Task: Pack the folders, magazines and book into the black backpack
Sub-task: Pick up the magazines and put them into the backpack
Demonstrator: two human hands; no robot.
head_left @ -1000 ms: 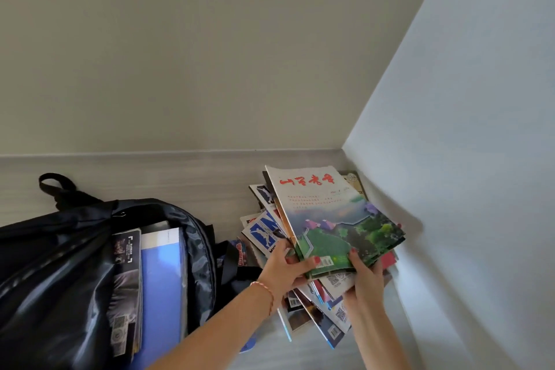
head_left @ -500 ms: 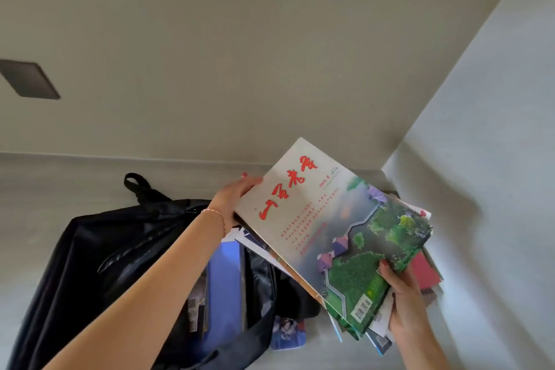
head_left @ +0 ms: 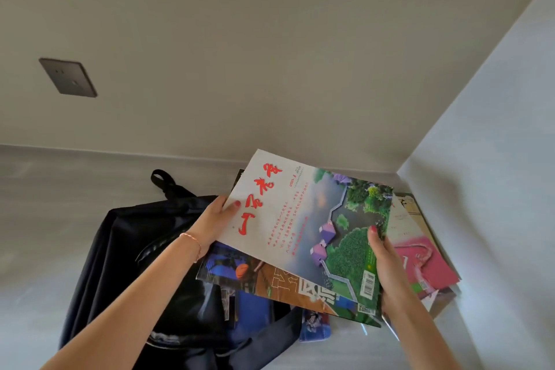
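Grey floor (head_left: 54, 219), black backpack (head_left: 126, 249) (open), magazines (head_left: 420, 261)

backpack (head_left: 126, 255) lying left on worktop (head_left: 45, 219) | magazine stack (head_left: 426, 261) lying right, by the wall | held magazines (head_left: 300, 219) hanging between, above both

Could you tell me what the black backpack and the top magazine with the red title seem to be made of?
The black backpack looks like a smooth synthetic fabric, perhaps nylon: it slumps in soft folds with a faint sheen. The top magazine with the red title looks like thin coated paper with a printed, slightly glossy cover; it bends a little in the grip of the left hand and right hand.
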